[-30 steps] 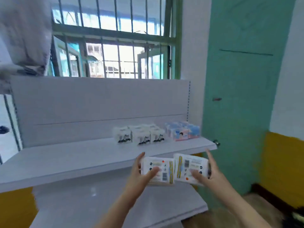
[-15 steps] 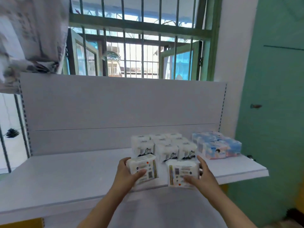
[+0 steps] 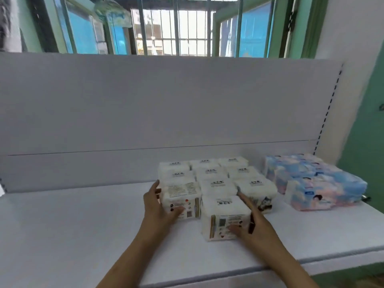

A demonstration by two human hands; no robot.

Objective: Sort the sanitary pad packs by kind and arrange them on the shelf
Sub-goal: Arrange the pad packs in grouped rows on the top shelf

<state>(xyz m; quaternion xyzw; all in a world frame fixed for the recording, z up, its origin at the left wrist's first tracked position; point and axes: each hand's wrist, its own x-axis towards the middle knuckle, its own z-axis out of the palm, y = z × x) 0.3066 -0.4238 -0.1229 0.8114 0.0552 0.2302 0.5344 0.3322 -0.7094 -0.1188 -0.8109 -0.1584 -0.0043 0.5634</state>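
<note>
Nearest, the right hand point(image 3: 252, 223) grips a white pack point(image 3: 225, 217) standing on the shelf point(image 3: 72, 225), thumb on its front, fingers along its side. Just left of it, the left hand point(image 3: 159, 206) clasps a second white pack point(image 3: 180, 197), pressed against the row behind. Beyond both hands, the white group point(image 3: 216, 175) already sits in tidy rows; further right, well apart, lies the blue and pink stack point(image 3: 313, 181). The sorting looks largely done; these two packs likely still need squaring and release.

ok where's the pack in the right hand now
Head view, centre: the white pack sits on the shelf before the white stack, right hand gripping it.
</note>
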